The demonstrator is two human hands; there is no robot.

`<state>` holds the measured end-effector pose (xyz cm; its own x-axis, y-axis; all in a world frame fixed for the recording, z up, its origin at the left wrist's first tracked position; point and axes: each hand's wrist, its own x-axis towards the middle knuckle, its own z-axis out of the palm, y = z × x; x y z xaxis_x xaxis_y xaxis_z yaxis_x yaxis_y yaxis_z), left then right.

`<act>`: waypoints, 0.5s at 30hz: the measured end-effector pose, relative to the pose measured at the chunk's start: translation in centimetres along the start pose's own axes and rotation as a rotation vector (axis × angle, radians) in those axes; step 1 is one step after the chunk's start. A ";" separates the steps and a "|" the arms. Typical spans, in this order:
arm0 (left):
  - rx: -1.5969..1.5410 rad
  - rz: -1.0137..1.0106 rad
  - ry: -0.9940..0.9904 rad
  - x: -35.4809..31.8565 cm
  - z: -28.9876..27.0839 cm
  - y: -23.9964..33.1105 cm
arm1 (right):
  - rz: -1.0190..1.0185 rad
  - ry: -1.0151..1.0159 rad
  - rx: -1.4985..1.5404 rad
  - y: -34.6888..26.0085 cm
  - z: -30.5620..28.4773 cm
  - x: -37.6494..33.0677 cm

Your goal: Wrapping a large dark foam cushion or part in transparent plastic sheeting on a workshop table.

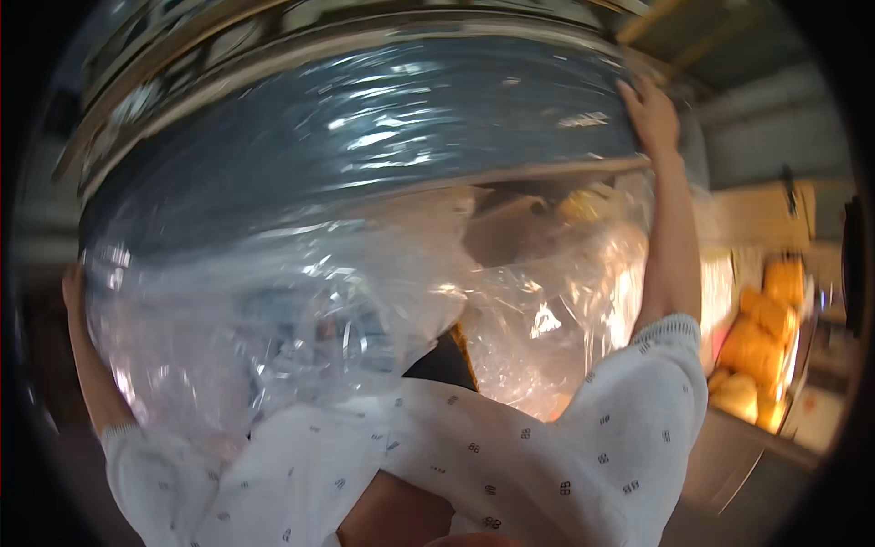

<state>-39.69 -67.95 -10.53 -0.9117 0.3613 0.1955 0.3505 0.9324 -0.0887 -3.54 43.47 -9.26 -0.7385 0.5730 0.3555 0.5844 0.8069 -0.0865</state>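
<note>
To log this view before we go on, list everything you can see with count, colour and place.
Plastic sheeting: count unclear, clear, across the middle
Long panel: one, blue-grey, under plastic, upper middle
Rails: several, brownish, top edge
Board: one, tan, right
Bundles: several, orange-yellow, far right
Shirt: one, white with dark marks, bottom
Hands: two, bare; left at sheeting's left edge, right at panel's right end

Plastic sheeting [219,337] over wide panel [246,155], hands [654,120] at opposite ends
</note>
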 end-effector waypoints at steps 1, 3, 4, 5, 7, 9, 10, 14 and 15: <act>-0.001 -0.179 -0.129 2.7 0.7 2.9 | -0.023 0.144 -0.035 1.5 1.6 -0.7; -0.664 -0.444 -0.015 8.1 3.4 13.1 | 0.090 -0.135 0.223 10.1 0.5 -0.1; -0.574 -0.605 -0.095 4.2 1.0 8.7 | 0.141 -0.244 0.401 6.7 2.4 1.9; -0.550 -0.477 0.039 7.2 2.8 15.7 | 0.345 -0.258 0.378 8.8 1.5 0.7; -0.225 -0.437 0.412 7.2 3.3 19.3 | 0.472 -0.220 0.038 7.8 1.8 2.3; -0.177 -0.488 0.392 6.9 2.1 19.7 | 0.054 0.217 -0.504 2.0 0.6 0.6; -0.152 -0.511 0.422 7.7 2.5 20.3 | -0.190 0.300 -0.353 0.4 -1.2 0.0; -0.191 -0.477 0.480 9.7 2.2 19.9 | 0.002 -0.515 1.240 -9.9 -7.4 -6.0; -0.172 -0.530 0.527 9.2 2.3 18.2 | -0.040 -0.808 1.511 -12.2 -9.0 -9.7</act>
<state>-42.24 -47.69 -12.54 -0.7593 -0.2163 0.6138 -0.0370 0.9560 0.2911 -0.48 26.83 -3.29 -0.9905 0.0889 -0.1046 0.1012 -0.0421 -0.9940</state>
